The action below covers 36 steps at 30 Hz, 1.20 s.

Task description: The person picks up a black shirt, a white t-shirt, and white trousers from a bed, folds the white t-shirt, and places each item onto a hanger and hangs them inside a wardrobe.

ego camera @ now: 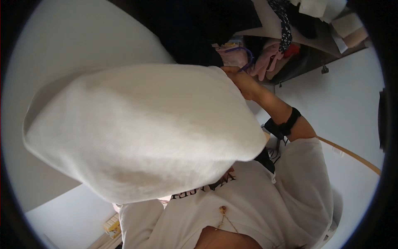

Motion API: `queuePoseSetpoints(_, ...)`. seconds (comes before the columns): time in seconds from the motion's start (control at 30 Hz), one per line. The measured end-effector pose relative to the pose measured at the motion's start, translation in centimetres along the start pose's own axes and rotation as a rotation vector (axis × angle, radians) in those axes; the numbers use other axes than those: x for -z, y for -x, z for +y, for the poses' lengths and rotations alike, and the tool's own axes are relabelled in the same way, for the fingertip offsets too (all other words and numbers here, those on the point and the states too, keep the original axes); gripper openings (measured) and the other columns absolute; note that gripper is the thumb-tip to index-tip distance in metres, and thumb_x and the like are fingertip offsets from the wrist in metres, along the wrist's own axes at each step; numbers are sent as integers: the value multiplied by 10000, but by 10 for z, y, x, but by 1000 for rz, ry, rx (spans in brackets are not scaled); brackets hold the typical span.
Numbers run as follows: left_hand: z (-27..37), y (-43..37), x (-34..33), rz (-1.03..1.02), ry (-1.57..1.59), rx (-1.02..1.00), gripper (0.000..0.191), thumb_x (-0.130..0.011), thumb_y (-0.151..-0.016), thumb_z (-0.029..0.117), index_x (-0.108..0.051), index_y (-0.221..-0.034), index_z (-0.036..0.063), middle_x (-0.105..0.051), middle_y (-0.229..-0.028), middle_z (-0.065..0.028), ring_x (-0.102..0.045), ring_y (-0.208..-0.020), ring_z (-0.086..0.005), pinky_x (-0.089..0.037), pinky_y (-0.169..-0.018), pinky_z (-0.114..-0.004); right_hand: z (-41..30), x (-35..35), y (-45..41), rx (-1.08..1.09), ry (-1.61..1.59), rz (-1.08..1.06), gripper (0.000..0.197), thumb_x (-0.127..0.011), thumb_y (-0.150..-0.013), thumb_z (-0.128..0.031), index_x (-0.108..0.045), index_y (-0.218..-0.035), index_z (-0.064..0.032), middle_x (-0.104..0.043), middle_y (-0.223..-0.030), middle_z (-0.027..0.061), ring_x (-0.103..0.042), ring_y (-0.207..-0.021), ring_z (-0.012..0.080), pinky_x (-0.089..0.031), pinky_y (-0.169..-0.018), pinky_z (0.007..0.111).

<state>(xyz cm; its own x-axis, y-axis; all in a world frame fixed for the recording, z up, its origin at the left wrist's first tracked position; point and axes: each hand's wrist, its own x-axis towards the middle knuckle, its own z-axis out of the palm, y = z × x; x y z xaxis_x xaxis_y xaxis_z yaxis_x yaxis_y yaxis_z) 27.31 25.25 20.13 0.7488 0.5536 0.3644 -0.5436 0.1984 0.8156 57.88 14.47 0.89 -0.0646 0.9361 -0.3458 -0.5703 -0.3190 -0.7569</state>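
Observation:
A large white cloth garment [149, 124] spreads across the middle and left of the view and hides much of what lies behind it. My right hand [241, 81] is at its upper right edge, fingers closed where the cloth meets the base of a purple curved hook [251, 56], which looks like that of a clothes hanger. How far the hanger reaches into the garment is hidden. My left hand is out of view; the cloth covers that side. A black strap [292, 119] with a small device sits on my right forearm.
Beyond my right hand, pink clothing [267, 60] and a red cloth [291, 51] lie in a dark open compartment. Dark fabric [192, 34] fills the top middle. Boxes [348, 29] stand at the upper right. Cables [273, 153] show beside my torso, near a pale wall [335, 84].

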Motion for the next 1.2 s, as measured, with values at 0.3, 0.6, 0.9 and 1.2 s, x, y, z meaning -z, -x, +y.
queuePoseSetpoints(0.3, -12, 0, 9, 103, -62, 28, 421, -309, -866, 187, -319, -1223, -35, -429, -1177, -200, -486, -1030, -256, -412, -871, -354, 1, 13, -4, -157, -152, -149, 212, -387, -884, -229, -444, -774, -57, -231, -471, -69, -175, -369, 21, -135, -328, 181)
queuePoseSetpoints(0.6, -26, 1, 11, 169, -126, 48, 423, -321, -862, 194, -331, -1215, -37, -441, -1166, -195, -495, -1014, -255, -413, -866, -352, -17, -7, 17, -190, -118, 125, 92, -423, -832, -124, -494, -824, -66, -358, -484, -57, -241, -350, 12, -154, -314, 164)
queuePoseSetpoints(0.9, -45, -5, 19, 220, -153, 84, 425, -333, -857, 202, -343, -1207, -40, -453, -1156, -189, -503, -999, -255, -414, -861, -350, -9, 14, 13, -144, -463, 128, 92, -426, -818, -130, -496, -788, -79, -372, -478, -65, -250, -333, 7, -193, -298, 143)
queuePoseSetpoints(1.2, -52, -15, 33, 276, -227, 96, 428, -346, -853, 209, -355, -1199, -43, -464, -1146, -184, -512, -983, -254, -415, -856, -348, -22, 26, 10, -189, -436, 353, 200, -429, -824, -176, -460, -636, -118, -346, -450, -64, -216, -311, 22, -149, -277, 159)
